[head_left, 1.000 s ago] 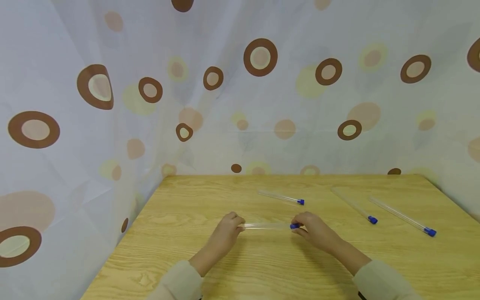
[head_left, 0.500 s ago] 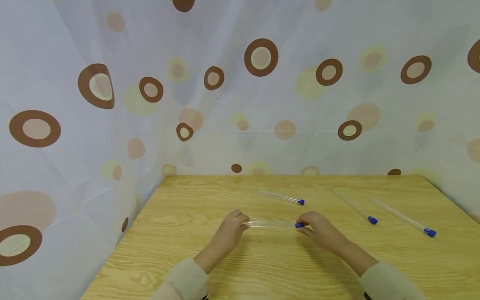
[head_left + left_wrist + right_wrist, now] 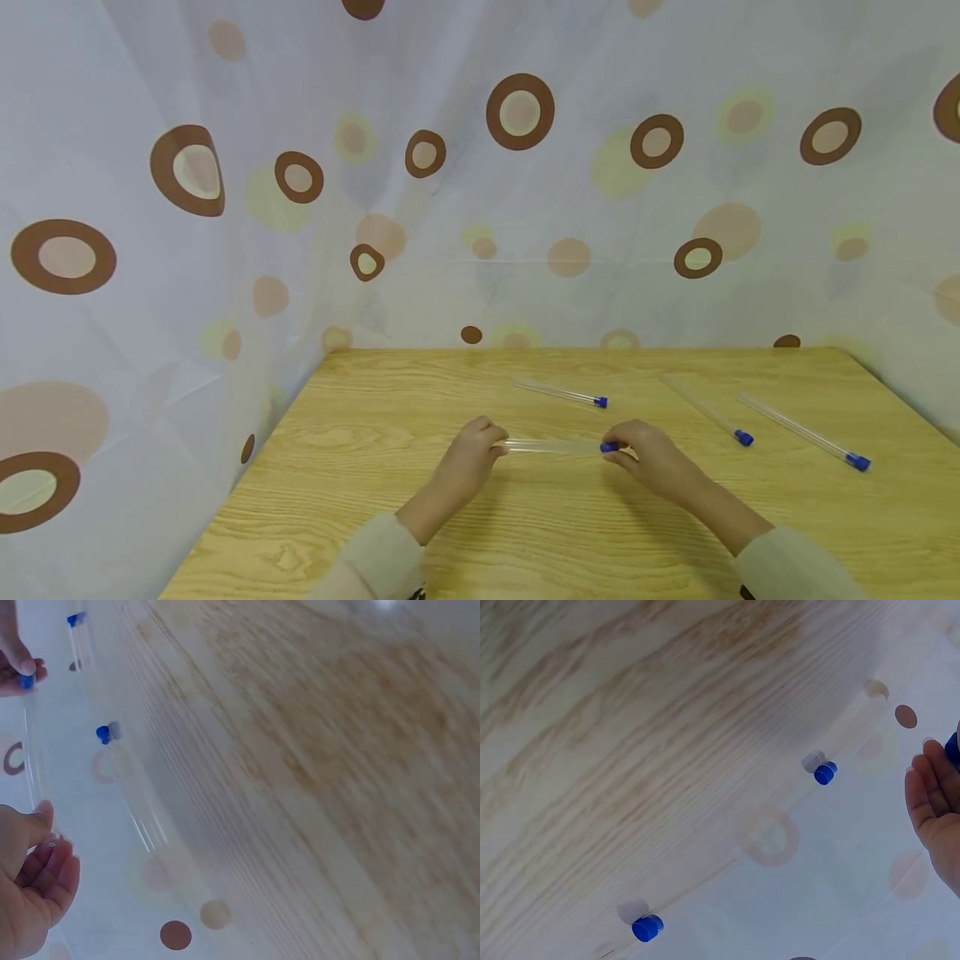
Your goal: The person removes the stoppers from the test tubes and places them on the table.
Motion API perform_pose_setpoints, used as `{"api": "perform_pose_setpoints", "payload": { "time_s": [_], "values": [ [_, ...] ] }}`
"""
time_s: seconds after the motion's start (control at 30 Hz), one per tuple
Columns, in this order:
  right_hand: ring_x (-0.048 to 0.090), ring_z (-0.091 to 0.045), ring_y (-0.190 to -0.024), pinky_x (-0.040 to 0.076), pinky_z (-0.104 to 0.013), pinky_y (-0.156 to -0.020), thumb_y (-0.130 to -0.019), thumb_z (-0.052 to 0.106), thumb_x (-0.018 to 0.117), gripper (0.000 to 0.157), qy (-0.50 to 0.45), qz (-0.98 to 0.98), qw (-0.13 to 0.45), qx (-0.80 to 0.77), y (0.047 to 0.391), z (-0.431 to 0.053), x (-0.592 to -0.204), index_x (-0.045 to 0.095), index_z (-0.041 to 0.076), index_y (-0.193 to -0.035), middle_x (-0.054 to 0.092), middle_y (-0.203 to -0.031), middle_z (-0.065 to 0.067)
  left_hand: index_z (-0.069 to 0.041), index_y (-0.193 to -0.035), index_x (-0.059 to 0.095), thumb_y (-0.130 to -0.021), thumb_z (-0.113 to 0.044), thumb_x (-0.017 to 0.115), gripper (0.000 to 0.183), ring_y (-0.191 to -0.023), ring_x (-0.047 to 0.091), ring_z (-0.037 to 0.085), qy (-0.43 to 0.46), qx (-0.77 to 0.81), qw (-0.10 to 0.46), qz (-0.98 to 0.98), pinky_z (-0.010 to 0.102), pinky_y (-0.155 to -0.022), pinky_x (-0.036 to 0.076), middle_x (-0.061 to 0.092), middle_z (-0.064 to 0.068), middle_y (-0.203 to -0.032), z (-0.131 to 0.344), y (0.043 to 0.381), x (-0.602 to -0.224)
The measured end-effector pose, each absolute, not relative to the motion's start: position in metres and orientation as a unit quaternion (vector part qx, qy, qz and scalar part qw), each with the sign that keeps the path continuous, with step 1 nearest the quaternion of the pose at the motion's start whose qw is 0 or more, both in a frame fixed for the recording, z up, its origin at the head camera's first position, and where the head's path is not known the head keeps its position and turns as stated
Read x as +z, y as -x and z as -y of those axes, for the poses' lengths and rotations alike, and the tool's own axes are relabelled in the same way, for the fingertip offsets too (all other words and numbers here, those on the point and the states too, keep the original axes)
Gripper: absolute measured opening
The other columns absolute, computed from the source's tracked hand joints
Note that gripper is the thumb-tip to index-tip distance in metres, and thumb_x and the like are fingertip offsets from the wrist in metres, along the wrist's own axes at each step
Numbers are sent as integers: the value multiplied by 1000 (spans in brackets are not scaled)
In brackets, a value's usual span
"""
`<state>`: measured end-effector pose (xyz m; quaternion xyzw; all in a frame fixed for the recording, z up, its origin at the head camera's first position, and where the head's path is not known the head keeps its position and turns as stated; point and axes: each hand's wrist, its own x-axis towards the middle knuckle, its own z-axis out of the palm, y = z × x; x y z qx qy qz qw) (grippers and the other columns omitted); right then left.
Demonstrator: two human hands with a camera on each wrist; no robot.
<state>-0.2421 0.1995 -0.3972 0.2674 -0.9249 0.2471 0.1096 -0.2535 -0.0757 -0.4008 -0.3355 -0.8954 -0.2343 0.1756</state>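
A clear test tube with a blue cap lies level between the two hands, above the table. My left hand pinches its clear end between thumb and fingers. At the other end, my right hand grips the blue cap. The left wrist view shows the left thumb and fingers at the tube's end, which they partly hide. In the right wrist view only part of the right hand shows, at the edge, with a bit of the cap.
Beyond the hands, a capped tube lies on the wooden table. To the right lie two more tubes, one nearer the middle and one farther right, with blue caps. A dotted curtain hangs along the back and sides.
Both hands have shifted a little to the right and slightly away together, carrying the test tube. Their grips look the same, and the tubes on the table stay put.
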Motion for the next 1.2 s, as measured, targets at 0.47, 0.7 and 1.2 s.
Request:
{"api": "perform_pose_setpoints", "payload": {
  "time_s": [0.47, 0.7, 1.2],
  "values": [
    [61, -17, -79, 55, -28, -69, -81, 4, 68, 10, -264, 924, 125, 246, 237, -206, -398, 67, 4, -90, 65, -87, 0, 3, -96, 66, -83, -4, 65, 15, -77, 59, 16, 336, -237, 179, 894, 12, -67, 51, 60, 9, -85, 68, 254, -402],
    [61, -17, -80, 55, -30, -70, -81, 5, 68, 10, -254, 926, 134, 243, 234, -210, -396, 67, 5, -91, 66, -89, -1, 4, -95, 67, -82, -3, 66, 15, -75, 58, 16, 340, -241, 189, 889, 13, -65, 50, 60, 9, -83, 64, 255, -401],
    [63, -20, -81, 56, -30, -70, -79, 2, 68, 12, -247, 927, 156, 234, 229, -220, -393, 67, 4, -91, 67, -89, -3, 1, -99, 66, -85, -8, 63, 17, -80, 59, 14, 335, -225, 169, 899, 11, -70, 50, 61, 6, -88, 54, 254, -399]
  ]
}}
